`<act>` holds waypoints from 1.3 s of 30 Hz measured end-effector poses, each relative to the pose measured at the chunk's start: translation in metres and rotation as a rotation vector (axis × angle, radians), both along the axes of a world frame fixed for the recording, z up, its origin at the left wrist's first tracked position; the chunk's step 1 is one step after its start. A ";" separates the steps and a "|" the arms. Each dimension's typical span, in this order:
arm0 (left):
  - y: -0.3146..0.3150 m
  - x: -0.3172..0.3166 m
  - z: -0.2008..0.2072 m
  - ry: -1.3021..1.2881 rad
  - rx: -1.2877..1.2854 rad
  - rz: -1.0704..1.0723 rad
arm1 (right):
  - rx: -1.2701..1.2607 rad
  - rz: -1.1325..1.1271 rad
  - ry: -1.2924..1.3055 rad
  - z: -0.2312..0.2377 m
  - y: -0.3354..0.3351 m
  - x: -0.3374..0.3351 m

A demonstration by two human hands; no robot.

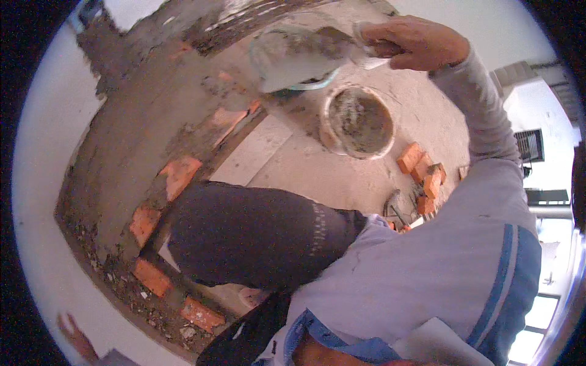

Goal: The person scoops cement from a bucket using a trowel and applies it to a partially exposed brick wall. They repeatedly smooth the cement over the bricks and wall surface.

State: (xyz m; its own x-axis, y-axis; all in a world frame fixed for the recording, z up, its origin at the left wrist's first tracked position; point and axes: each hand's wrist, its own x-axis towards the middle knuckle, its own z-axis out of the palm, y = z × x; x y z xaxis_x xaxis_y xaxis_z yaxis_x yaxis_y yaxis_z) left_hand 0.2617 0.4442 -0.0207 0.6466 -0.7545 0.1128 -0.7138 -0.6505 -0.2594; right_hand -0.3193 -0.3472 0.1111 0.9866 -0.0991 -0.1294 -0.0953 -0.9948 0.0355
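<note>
From the head camera, and it's the right hand [421,44] up at the top of the view, fingers curled firmly round the handle end of a wide trowel [287,61]. That trowel is out over the floor [305,183], past the bent leg in dark trousers [262,235], its blade reaching toward the left. And what a coating it wears — grey, wet-looking mortar smeared across the broad flat face, paler along the lower part, darker and browner close to the fingers, the edges a little blurred. A container with a pale green rim [323,82] shows partly from behind the blade; whether the two touch, I cannot tell.

Just below the hand stands a round whitish bucket [328,139], with lumpy grey mortar inside. Farther right, orange bricks [421,168] lie in a loose cluster on the floor. Over on the left, a broad band of rough grey mortar [128,128] runs beside the white wall [43,201], with broken brick pieces [181,174] along its inner edge.

Down in the lower left corner, the left hand [76,338] — fingers loose and apart, grasping nothing — sits in front of the wall; contact there is unclear.
</note>
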 end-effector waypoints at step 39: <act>-0.270 -0.264 -0.062 1.222 0.009 0.129 | 0.795 -1.211 0.591 -0.184 0.022 -0.147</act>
State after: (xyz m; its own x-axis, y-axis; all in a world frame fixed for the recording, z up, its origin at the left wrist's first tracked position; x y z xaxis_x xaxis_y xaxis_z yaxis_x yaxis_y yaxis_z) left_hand -0.0024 0.1745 -0.0823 0.3934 -0.6751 -0.6240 -0.4214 -0.7357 0.5303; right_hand -0.4659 -0.3252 -0.0731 0.1654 -0.4867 -0.8578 -0.9852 -0.1202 -0.1218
